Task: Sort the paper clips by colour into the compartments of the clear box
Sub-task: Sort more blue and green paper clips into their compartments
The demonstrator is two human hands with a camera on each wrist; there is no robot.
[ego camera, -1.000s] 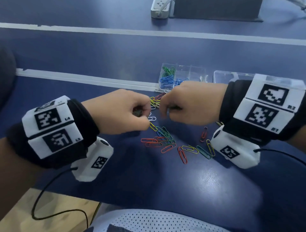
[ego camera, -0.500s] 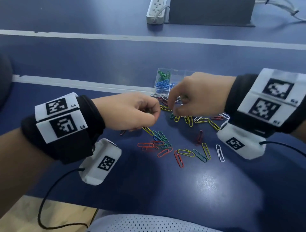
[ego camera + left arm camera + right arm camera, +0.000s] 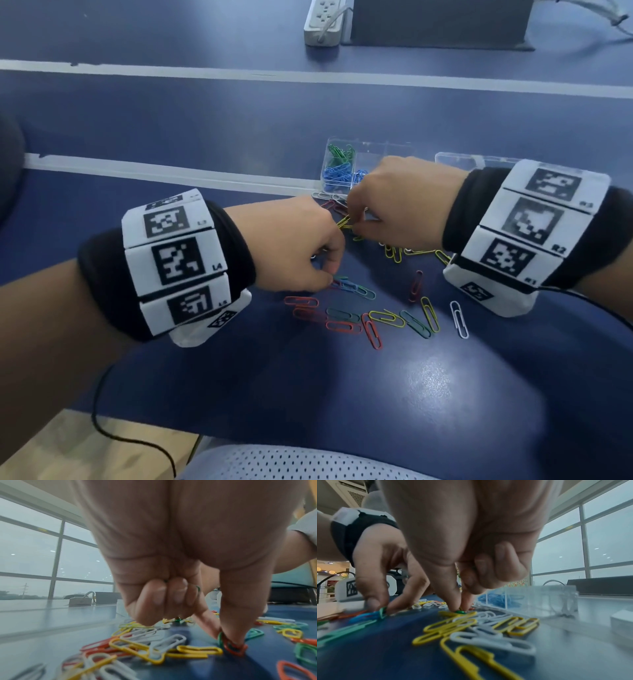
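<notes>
Loose paper clips (image 3: 376, 318) in red, yellow, green, blue and white lie scattered on the blue table. The clear box (image 3: 380, 152) stands behind them, with green clips (image 3: 339, 156) in one compartment and blue clips (image 3: 337, 174) in the one in front of it. My left hand (image 3: 327, 277) pinches a green clip (image 3: 220, 639) with thumb and index at the table, against a red clip (image 3: 235, 649); its other fingers are curled. My right hand (image 3: 352, 224) pinches another green clip (image 3: 460, 612) just in front of the box, among yellow clips (image 3: 453, 626).
A clear lid (image 3: 455, 159) lies to the right of the box. At the far edge are a white power strip (image 3: 323, 20) and a dark block (image 3: 438, 24). A white tape line (image 3: 171, 173) crosses the table. The near table edge (image 3: 239, 431) is close to my lap.
One second ago both hands met above the pile. They have since parted and dropped to the table, the left onto the near clips, the right onto clips beside the box.
</notes>
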